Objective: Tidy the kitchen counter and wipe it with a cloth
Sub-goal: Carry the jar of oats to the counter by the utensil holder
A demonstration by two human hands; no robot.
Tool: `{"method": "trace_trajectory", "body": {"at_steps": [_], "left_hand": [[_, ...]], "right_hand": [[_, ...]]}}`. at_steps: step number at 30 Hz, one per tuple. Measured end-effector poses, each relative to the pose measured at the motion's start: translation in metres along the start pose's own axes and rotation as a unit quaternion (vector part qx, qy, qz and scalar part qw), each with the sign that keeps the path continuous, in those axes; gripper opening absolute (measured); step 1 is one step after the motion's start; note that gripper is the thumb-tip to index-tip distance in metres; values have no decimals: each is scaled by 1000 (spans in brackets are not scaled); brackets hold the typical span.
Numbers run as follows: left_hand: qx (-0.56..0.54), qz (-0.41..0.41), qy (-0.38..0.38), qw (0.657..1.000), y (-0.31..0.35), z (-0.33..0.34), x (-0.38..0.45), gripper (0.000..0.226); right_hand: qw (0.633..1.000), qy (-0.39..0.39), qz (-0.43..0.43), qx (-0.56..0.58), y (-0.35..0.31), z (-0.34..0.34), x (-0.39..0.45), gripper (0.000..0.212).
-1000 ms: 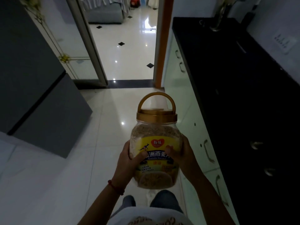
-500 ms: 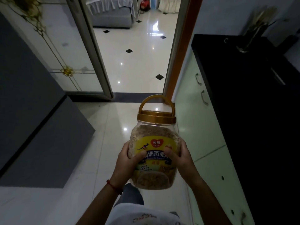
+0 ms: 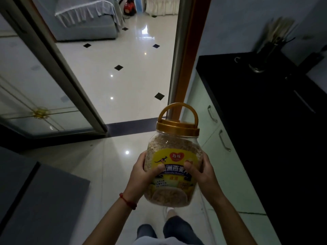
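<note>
Since the earlier frames the doorway has drawn nearer and the black tabletop (image 3: 265,121) has slid off to the right. Both hands clasp the oat jar (image 3: 172,167) at its label, left hand (image 3: 141,175) and right hand (image 3: 201,171) pressed against opposite sides, thumbs in front. The jar is held upright above the floor (image 3: 109,161), its long axis vertical, the gold handle (image 3: 177,110) on top. Beyond, on the tabletop's far corner, stands what seems a blurred utensil holder (image 3: 265,55).
</note>
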State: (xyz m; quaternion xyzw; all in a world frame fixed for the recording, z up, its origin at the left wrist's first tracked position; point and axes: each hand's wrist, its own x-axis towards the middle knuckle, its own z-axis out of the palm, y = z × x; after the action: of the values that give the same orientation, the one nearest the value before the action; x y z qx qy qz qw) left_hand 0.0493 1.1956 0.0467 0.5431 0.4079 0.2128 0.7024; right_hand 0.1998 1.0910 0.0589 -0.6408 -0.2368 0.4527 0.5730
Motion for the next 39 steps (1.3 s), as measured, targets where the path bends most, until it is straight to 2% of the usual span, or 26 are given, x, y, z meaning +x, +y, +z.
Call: {"method": "trace_trajectory", "body": {"at_steps": [4, 8, 14, 17, 19, 23, 26, 29, 34, 37, 39], "left_hand": [[7, 7, -8, 1000, 20, 13, 74, 109], [-4, 4, -9, 1000, 46, 33, 142, 108], [-3, 5, -23, 1000, 87, 58, 238, 109], [12, 6, -42, 999, 101, 68, 282, 111], [24, 5, -59, 998, 109, 74, 314, 111], [39, 8, -106, 994, 125, 87, 378, 107], [52, 9, -147, 988, 140, 95, 423, 112], [69, 2, -185, 980, 153, 106, 462, 115], [77, 2, -263, 962, 171, 132, 507, 102], [91, 24, -281, 955, 181, 150, 525, 104], [97, 24, -286, 953, 183, 160, 535, 95]], "right_hand": [[1000, 6, -11, -5, -18, -21, 72, 98], [1000, 12, -20, -5, -44, -47, 139, 105], [999, 32, -28, -13, -83, -80, 227, 102], [998, 51, -40, 3, -97, -92, 263, 91], [997, 67, -41, 24, -104, -99, 286, 90], [991, 112, -47, 48, -117, -114, 333, 103], [986, 152, -52, 53, -133, -126, 363, 109], [980, 180, -57, 66, -148, -142, 386, 101], [974, 213, -59, 53, -165, -173, 409, 96], [974, 218, -56, 37, -171, -195, 421, 90], [975, 212, -55, 31, -172, -209, 429, 90]]}}
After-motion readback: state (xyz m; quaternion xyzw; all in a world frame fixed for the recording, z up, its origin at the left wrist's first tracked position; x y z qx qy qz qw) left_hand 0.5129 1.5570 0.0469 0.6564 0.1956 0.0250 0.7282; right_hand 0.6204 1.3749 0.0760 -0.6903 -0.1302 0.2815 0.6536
